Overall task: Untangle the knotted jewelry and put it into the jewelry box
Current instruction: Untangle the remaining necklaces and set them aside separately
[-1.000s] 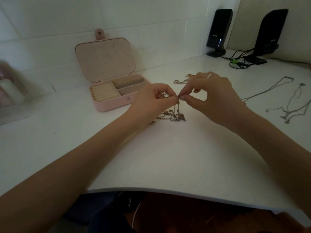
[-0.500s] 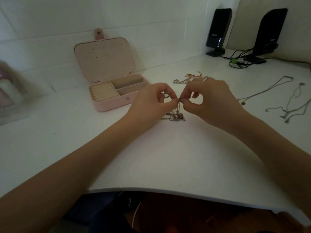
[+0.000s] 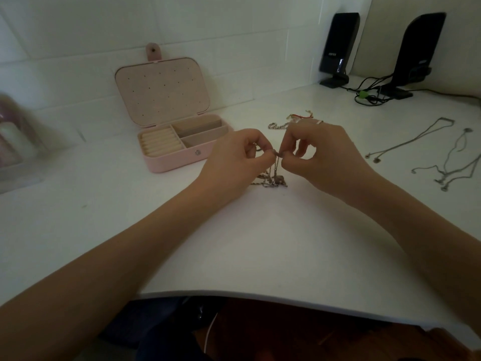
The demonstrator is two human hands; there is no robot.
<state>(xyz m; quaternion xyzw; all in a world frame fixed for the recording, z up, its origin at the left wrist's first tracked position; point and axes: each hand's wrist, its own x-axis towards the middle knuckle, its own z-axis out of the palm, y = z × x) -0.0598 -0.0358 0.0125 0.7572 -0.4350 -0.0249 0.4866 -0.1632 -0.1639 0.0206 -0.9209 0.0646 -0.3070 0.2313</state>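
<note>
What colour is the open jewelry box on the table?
Pale pink, with a cream lining; the head view shows the jewelry box clearly.

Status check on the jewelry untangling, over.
Left hand and right hand both pinch the knotted chain, lifted at the top, rest on the table. Jewelry box open. Nothing blocking.

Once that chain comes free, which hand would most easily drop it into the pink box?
Probably the left hand: it is nearer the open jewelry box, which lies to its left. The right hand would have to cross over. Both pinch the knotted chain.
</note>
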